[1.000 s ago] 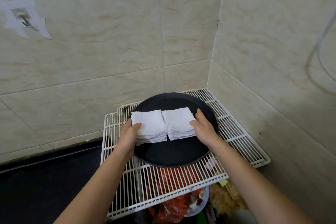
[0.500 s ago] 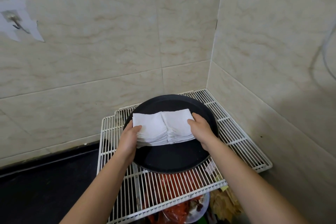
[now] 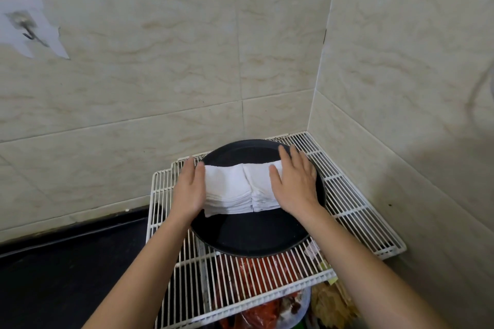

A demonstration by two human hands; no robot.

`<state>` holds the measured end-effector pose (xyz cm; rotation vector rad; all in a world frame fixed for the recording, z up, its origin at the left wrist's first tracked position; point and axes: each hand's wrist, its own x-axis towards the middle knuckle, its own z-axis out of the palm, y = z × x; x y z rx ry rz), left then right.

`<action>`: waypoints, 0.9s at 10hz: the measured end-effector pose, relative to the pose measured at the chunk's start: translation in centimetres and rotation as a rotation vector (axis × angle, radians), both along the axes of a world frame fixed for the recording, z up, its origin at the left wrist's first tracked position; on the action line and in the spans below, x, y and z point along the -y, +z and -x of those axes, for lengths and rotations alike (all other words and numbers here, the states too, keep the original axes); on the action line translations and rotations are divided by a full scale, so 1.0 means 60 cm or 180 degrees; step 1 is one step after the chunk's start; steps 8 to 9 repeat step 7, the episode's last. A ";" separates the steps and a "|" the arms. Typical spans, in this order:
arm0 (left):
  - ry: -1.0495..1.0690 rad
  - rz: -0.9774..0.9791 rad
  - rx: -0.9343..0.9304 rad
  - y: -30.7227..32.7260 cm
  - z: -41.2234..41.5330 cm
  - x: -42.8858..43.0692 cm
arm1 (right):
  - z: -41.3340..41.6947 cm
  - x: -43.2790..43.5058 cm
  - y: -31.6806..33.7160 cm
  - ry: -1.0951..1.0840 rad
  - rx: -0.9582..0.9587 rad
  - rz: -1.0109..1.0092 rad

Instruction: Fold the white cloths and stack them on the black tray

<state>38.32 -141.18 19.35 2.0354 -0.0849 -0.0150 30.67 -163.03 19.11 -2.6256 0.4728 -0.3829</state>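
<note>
Two stacks of folded white cloths [image 3: 235, 189] sit side by side, touching, on the far half of the round black tray [image 3: 254, 235]. My left hand [image 3: 188, 189] presses flat with straight fingers against the left side of the left stack. My right hand [image 3: 294, 181] lies flat over the top and right side of the right stack, fingers straight and pointing away from me. The right stack's far right part is hidden under that hand.
The tray rests on a white wire rack [image 3: 347, 208] set in a tiled wall corner. Red bags and other items [image 3: 256, 310] show under the rack. A dark counter [image 3: 66, 275] lies to the left. A hook [image 3: 26, 32] is taped on the wall.
The two stacks have been pushed together until they touch. My right hand moved up onto the right stack, and both hands' fingers have straightened along the stacks.
</note>
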 end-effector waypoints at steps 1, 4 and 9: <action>-0.0510 -0.1804 0.1118 0.014 0.005 0.041 | -0.022 -0.017 0.004 0.0561 -0.0355 0.0473; -0.1377 -0.3221 0.0577 -0.035 -0.008 0.035 | -0.030 -0.024 -0.037 0.0547 -0.0988 0.0283; -0.1437 -0.3128 0.0701 -0.013 0.015 0.050 | -0.025 -0.031 -0.020 0.0591 -0.0971 0.0438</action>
